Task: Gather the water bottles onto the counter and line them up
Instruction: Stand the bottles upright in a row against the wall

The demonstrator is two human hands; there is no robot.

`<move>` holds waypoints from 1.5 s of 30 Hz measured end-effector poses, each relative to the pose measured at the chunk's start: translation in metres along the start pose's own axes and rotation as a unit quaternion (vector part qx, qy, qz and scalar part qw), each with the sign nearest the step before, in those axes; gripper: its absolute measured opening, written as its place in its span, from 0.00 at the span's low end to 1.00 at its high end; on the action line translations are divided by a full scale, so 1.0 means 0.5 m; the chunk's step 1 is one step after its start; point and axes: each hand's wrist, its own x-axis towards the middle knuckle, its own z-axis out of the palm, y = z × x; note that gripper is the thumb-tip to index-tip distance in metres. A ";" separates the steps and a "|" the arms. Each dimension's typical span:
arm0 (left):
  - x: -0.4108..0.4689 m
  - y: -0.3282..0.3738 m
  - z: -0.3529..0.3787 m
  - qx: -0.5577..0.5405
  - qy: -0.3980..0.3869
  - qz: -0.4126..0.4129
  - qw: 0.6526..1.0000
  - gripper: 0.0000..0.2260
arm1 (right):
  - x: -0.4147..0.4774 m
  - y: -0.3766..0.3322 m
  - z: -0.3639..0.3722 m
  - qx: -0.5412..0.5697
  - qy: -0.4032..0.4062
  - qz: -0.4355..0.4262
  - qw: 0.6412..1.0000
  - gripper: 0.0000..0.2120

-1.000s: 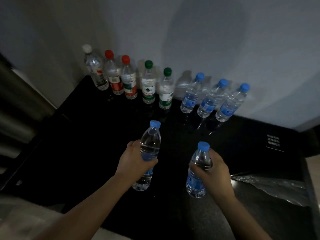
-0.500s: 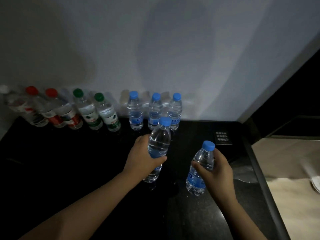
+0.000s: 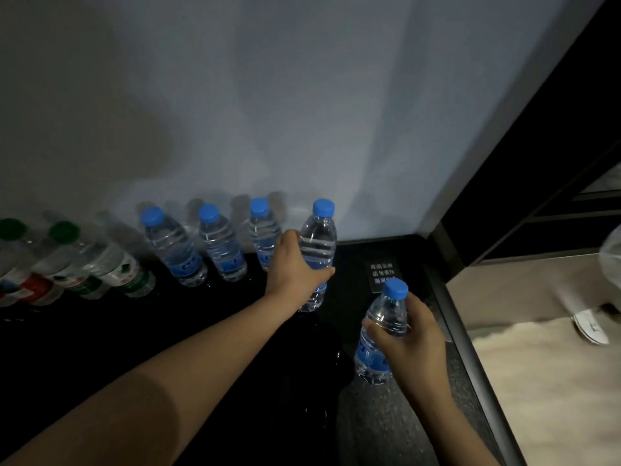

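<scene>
My left hand (image 3: 294,264) grips a blue-capped water bottle (image 3: 319,243) just right of the row's last blue bottle, close to the wall. My right hand (image 3: 411,334) holds a second blue-capped bottle (image 3: 381,331) upright nearer to me on the black counter (image 3: 100,331). Three blue-capped bottles (image 3: 218,245) stand in a row along the wall. Left of them stand green-capped bottles (image 3: 100,260), and a red-labelled one (image 3: 33,287) shows at the left edge.
A small black sign with white characters (image 3: 383,274) lies on the counter near the back right corner. The counter's right edge (image 3: 470,348) drops to a pale floor. A dark panel (image 3: 537,146) rises on the right behind the wall.
My left hand has carried its bottle away from me toward the wall, to the right end of the blue row. The view has swung right, pushing the red and white-capped bottles out of frame.
</scene>
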 end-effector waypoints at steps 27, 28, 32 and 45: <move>0.128 -0.039 0.116 -0.014 0.077 -0.002 0.997 0.35 | 0.156 0.033 0.058 0.007 0.017 0.001 1.000 0.24; 0.127 -0.039 0.116 -0.009 0.074 0.000 0.997 0.35 | 0.162 0.033 0.062 0.009 0.020 0.001 1.000 0.24; 0.120 -0.040 0.109 -0.008 0.054 0.002 0.998 0.34 | 0.192 0.028 0.078 0.010 0.034 0.001 0.999 0.26; -0.009 -0.106 0.049 0.043 -0.074 -0.014 0.996 0.33 | 0.301 -0.004 0.147 0.005 0.073 -0.041 0.996 0.23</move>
